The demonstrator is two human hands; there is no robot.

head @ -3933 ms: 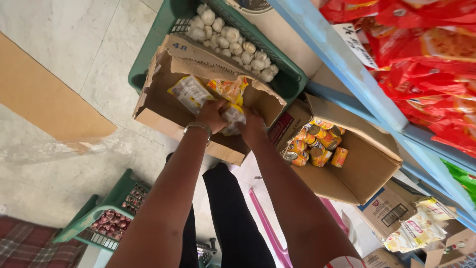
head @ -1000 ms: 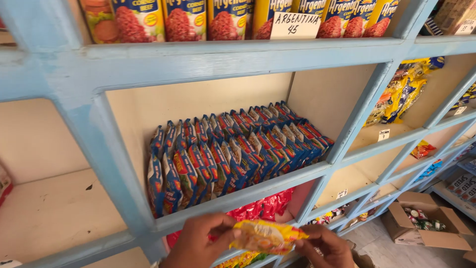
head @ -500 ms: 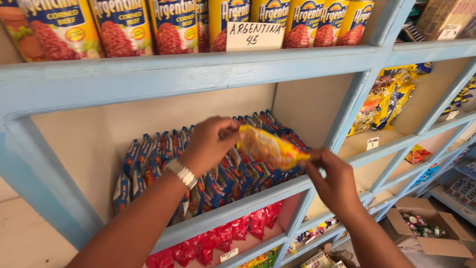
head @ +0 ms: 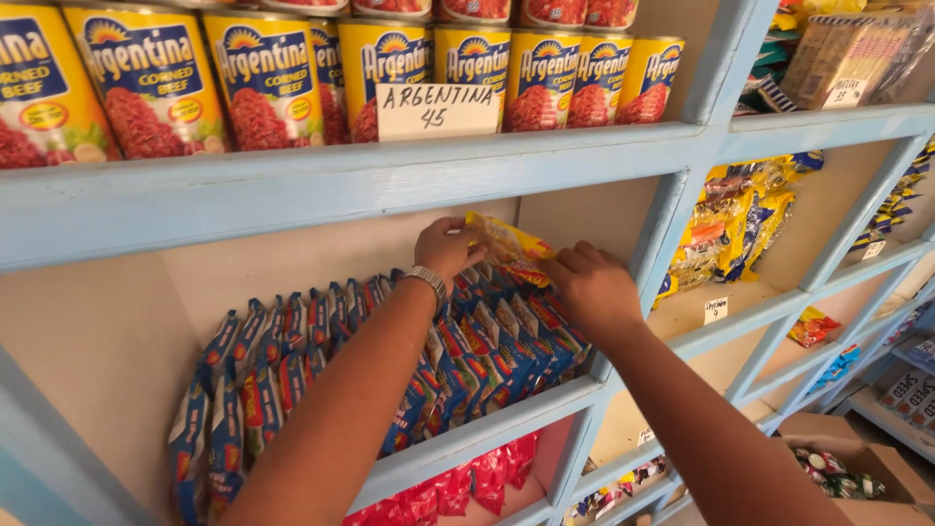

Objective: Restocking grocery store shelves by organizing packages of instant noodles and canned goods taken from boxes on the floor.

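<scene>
Both hands are up inside the middle bay of the pale blue shelf unit [head: 321,190], at its right rear corner. The left hand [head: 446,248] is closed on the upper left end of a yellow snack packet [head: 508,248], thumb and fingers pinching the film. The right hand [head: 590,287] lies knuckles-up against the packet's right end, fingers curled over it; whether it truly grips or only steadies, I cannot tell.

The packet sits tilted, above the back of the blue sachet rows [head: 390,360], close to the bay's right upright [head: 662,229].

Handling, as a judgement: a light, soft foil-type pouch, crinkly and a little slick, its contents likely crushable. Better held by the sealed end seams than squeezed across the belly.

Room: the bay is shallow in height. The shelf board carrying the yellow-and-red cans [head: 263,83] and a handwritten price card [head: 436,110] runs just above the knuckles. The sachets pack the floor of the bay from left edge to right, leaving open space only over them and toward the back wall. More yellow packets [head: 740,219] stand in the next bay to the right.
</scene>
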